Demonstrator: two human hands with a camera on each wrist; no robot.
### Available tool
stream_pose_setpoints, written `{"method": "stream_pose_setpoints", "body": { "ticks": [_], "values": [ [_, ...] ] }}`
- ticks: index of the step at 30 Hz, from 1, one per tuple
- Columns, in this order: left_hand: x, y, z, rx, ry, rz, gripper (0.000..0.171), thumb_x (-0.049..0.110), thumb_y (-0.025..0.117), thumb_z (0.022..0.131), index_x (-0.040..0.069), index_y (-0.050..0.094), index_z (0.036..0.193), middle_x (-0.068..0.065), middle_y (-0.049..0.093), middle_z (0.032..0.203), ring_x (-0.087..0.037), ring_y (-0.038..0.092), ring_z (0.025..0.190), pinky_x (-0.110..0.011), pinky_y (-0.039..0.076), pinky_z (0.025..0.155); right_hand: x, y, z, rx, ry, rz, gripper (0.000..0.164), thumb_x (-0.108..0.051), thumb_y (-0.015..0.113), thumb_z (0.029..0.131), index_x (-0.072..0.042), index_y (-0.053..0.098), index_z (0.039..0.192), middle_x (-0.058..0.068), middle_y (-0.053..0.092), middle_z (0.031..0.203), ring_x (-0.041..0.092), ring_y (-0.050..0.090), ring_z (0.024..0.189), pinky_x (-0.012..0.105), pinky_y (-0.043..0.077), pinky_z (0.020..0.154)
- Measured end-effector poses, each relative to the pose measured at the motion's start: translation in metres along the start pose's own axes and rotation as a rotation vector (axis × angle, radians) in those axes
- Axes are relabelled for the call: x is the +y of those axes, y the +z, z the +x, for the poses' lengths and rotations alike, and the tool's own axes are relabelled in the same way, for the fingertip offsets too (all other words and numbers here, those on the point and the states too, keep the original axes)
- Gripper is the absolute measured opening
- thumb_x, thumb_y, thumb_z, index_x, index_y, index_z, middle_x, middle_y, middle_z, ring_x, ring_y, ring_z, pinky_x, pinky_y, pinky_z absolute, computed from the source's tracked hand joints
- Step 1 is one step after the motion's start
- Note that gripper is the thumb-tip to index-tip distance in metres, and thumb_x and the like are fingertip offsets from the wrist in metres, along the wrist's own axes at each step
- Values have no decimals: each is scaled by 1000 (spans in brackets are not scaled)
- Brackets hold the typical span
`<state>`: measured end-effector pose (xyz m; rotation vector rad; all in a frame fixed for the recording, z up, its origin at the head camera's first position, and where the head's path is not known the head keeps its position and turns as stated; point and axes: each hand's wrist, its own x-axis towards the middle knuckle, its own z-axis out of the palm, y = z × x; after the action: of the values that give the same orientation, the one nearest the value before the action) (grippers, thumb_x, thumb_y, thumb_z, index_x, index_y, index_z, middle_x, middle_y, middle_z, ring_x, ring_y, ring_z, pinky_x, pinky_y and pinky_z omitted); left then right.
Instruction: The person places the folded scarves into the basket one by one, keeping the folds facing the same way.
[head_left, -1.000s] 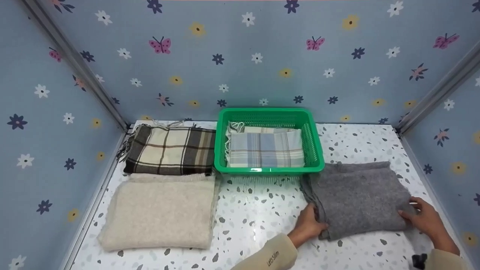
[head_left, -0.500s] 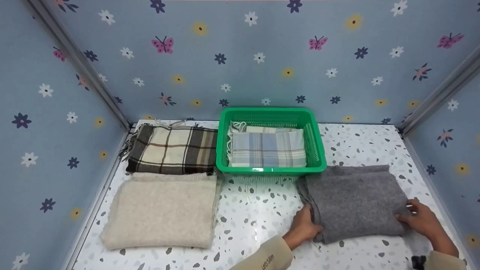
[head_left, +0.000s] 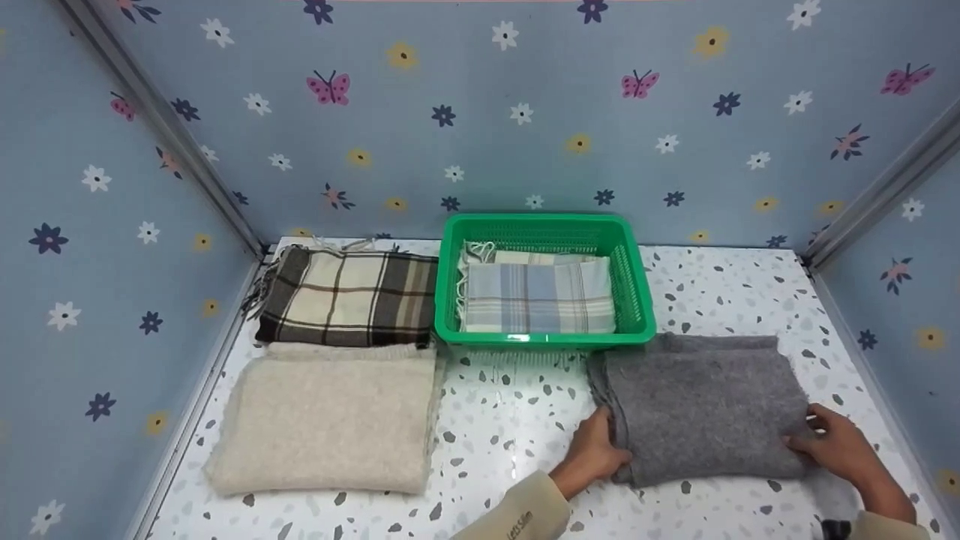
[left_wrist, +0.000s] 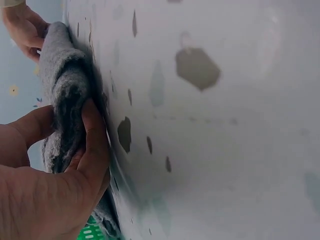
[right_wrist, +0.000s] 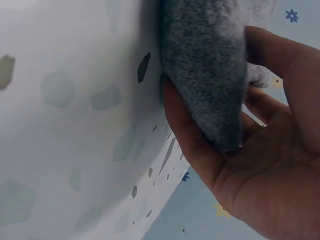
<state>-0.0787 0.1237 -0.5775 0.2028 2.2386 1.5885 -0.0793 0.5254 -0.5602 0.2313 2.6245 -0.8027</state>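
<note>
A folded grey woollen shawl (head_left: 705, 412) lies on the white speckled table at the right, its back part close to the green basket. My left hand (head_left: 592, 454) grips its left edge. In the left wrist view, the thumb is on one side of the layered grey edge and the fingers (left_wrist: 95, 145) are on the other. My right hand (head_left: 840, 446) holds the shawl's right edge near the front corner. The right wrist view shows thumb and fingers (right_wrist: 190, 135) around the thick fold, close to the tabletop.
A green plastic basket (head_left: 547, 338) stands against the back wall, with a blue-and-cream plaid shawl (head_left: 536, 296) folded inside. To its left lies a brown-and-cream plaid shawl (head_left: 352, 296) with fringes. In front of that is a folded beige shawl (head_left: 322, 424). Flowered panels (head_left: 480, 112) enclose three sides.
Both hands have drawn the grey shawl a little to the left and toward the front. The head view has shifted slightly. The basket and the other shawls stay in place.
</note>
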Motion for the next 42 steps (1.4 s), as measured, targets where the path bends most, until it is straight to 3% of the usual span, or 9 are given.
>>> {"method": "stream_pose_setpoints", "body": {
  "ticks": [3, 7, 9, 11, 13, 18, 24, 31, 42],
  "values": [
    [-3, -5, -1, 1, 10, 7, 60, -4, 80, 79, -1, 58, 134, -19, 68, 130, -28, 64, 123, -38, 51, 105, -3, 3, -1, -5, 4, 11, 51, -23, 75, 97, 16, 51, 119, 47, 55, 124, 55, 63, 107, 53, 55, 77],
    [-6, -12, -3, -2, 14, 5, 56, -5, 79, 81, -2, 58, 133, -19, 68, 124, -25, 68, 103, -36, 56, 91, -7, 8, -1, -13, 0, 13, 39, -23, 76, 96, 5, 50, 102, 43, 58, 118, 52, 64, 103, 49, 52, 73],
    [-8, -15, -4, -1, 13, 8, 55, -5, 80, 81, -2, 58, 131, -19, 69, 121, -23, 67, 98, -35, 57, 87, -9, 9, -1, -16, -7, 11, 40, -23, 77, 96, 6, 50, 103, 43, 58, 118, 54, 63, 105, 49, 52, 74],
    [-10, -17, -5, -4, 11, 11, 54, -5, 80, 81, -2, 58, 130, -19, 69, 122, -24, 66, 105, -37, 56, 92, -10, 11, -2, -18, -20, 10, 44, -22, 77, 95, 10, 52, 110, 42, 59, 118, 55, 62, 108, 51, 53, 75],
    [-11, -20, -7, -3, 14, 20, 53, -5, 81, 80, -1, 59, 129, -18, 69, 122, -25, 65, 112, -38, 55, 98, -12, 13, -3, -23, -24, 10, 55, -22, 78, 95, 17, 52, 123, 42, 59, 119, 56, 61, 109, 53, 54, 78],
    [-13, -27, -10, -18, 24, 13, 47, -6, 80, 79, 1, 61, 122, -13, 68, 112, -23, 64, 103, -37, 55, 89, -18, 17, -4, -36, -12, -6, 81, -23, 80, 94, 26, 38, 143, 44, 57, 122, 58, 60, 113, 59, 54, 86],
    [-15, -36, -13, -48, 16, 1, 50, -7, 79, 79, -1, 59, 125, -12, 67, 114, -22, 64, 107, -38, 54, 93, -26, 21, -6, -9, -42, -21, 74, -21, 83, 90, 22, 46, 139, 32, 66, 110, 44, 66, 101, 51, 55, 78],
    [-19, -47, -18, -54, -5, 38, 55, -6, 81, 79, -4, 58, 129, -16, 67, 117, -30, 64, 113, -45, 54, 98, -32, 27, -8, -52, -68, 30, 70, -20, 83, 91, 19, 49, 139, 19, 66, 107, 25, 63, 92, 40, 51, 71],
    [-29, -62, -29, -47, -8, 41, 54, -7, 81, 75, -4, 59, 124, -14, 67, 109, -22, 63, 102, -42, 55, 91, -45, 37, -12, -81, -106, 43, 75, -20, 82, 93, 21, 44, 143, 16, 65, 106, 24, 62, 92, 40, 51, 72]
  ]
}}
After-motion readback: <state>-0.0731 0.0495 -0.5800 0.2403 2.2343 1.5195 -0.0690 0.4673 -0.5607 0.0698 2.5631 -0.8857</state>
